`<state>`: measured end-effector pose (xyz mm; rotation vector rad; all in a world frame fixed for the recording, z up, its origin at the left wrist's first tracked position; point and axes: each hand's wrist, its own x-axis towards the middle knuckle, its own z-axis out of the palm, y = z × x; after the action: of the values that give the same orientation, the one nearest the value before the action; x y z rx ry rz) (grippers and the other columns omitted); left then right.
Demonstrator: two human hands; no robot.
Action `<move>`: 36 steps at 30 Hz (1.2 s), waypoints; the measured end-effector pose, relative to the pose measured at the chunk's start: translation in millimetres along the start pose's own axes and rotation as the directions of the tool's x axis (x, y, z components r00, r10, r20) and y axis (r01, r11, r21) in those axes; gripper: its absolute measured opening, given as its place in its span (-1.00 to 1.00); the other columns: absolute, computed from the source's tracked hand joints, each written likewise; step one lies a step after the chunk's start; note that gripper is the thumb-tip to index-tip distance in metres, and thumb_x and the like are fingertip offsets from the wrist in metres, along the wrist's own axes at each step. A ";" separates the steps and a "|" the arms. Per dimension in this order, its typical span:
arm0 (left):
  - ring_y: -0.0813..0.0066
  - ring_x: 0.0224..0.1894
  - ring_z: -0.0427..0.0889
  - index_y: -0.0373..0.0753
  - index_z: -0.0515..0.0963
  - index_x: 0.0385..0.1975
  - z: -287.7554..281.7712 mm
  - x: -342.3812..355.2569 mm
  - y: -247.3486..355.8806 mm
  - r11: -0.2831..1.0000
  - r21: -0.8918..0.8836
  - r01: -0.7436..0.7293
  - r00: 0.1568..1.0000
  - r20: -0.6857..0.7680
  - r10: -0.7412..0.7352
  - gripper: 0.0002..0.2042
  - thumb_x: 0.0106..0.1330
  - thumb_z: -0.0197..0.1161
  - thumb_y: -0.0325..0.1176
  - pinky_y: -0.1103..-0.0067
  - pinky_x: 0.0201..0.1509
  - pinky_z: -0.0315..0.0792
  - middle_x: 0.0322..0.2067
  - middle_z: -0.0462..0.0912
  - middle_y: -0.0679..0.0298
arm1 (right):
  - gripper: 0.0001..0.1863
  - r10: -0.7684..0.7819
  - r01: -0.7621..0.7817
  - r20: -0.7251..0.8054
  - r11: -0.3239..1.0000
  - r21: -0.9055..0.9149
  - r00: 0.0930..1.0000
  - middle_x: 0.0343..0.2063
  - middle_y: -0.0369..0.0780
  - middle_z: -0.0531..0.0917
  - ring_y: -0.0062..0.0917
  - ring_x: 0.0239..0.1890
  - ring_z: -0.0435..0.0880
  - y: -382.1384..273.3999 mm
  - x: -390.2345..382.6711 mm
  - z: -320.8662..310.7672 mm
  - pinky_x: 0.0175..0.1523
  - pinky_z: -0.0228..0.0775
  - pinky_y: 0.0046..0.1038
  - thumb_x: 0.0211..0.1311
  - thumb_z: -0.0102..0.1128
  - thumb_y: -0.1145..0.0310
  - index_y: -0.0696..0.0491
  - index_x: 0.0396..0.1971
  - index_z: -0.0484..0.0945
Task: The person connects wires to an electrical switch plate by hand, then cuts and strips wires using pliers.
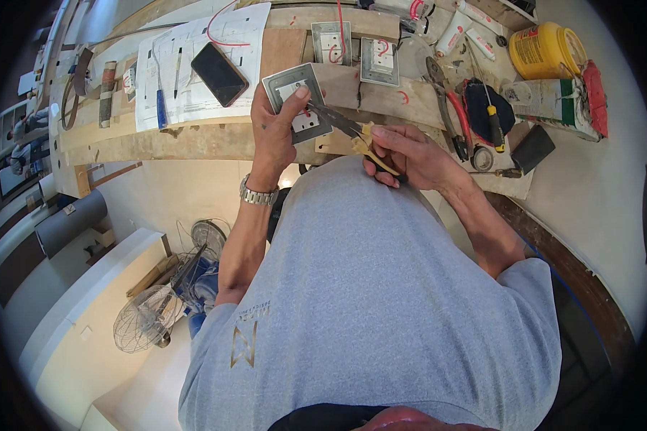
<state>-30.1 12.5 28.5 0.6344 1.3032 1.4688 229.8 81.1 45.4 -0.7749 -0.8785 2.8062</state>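
Observation:
My left hand (273,136) grips a grey electrical box (311,128) with a white socket insert, thumb pressed on its face. My right hand (413,154) is closed around long-nose pliers (358,136) with yellow and black handles; their jaws reach to the middle of the insert, where a bit of red shows. Whether the jaws grip anything is too small to tell. Just beyond, two similar boxes (329,37) (379,57) with red wire pieces lie on the workbench (101,151). A long red wire (341,18) runs up from the left one.
Drawings (158,79) under a phone (219,74) lie at left. Cutters (461,122), a screwdriver (493,126), tape (483,158), tubes (453,32), a yellow tub (546,50) and a can (553,99) crowd the right. A fan (142,316) stands low left. People (20,129) are in the far left background.

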 end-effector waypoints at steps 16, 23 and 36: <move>0.00 -0.10 0.86 -0.27 0.50 0.23 2.9 2.9 -1.4 0.887 -0.419 0.194 0.981 0.058 -0.187 -0.49 0.46 0.31 -0.03 0.19 0.01 0.81 0.01 0.75 -0.07 | -0.54 -0.111 0.017 -0.152 0.858 -0.514 0.982 0.07 -0.16 0.77 -0.51 0.10 0.73 -24.8 -31.7 9.5 0.14 0.54 -0.46 0.61 0.20 0.09 0.17 0.21 0.62; -0.01 -0.01 0.84 -0.29 0.52 0.28 -2.4 -1.0 -6.3 0.840 -0.479 0.255 0.966 0.164 -0.199 -0.45 0.47 0.31 -0.01 0.21 0.04 0.81 0.01 0.76 -0.11 | -0.60 -0.338 0.087 -0.090 0.475 -0.876 0.937 -0.14 -0.22 0.64 -0.57 -0.10 0.55 -19.1 -27.0 8.5 0.05 0.41 -0.48 0.62 0.23 0.14 0.21 0.08 0.60; 0.00 0.09 0.79 -0.32 0.48 0.36 -3.4 -1.4 -6.6 0.892 -0.369 0.262 0.965 0.126 -0.232 -0.44 0.54 0.23 -0.04 0.21 0.19 0.72 0.11 0.72 -0.20 | -0.67 -0.434 0.173 0.050 0.248 -0.953 0.899 0.04 -0.05 0.56 -0.12 0.07 0.58 -19.6 -27.5 15.1 0.15 0.47 -0.23 0.47 0.31 0.26 0.20 0.02 0.56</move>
<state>-30.3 9.2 21.8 0.2535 0.9561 1.4173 245.1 83.2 79.1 -0.8139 -2.3769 1.5189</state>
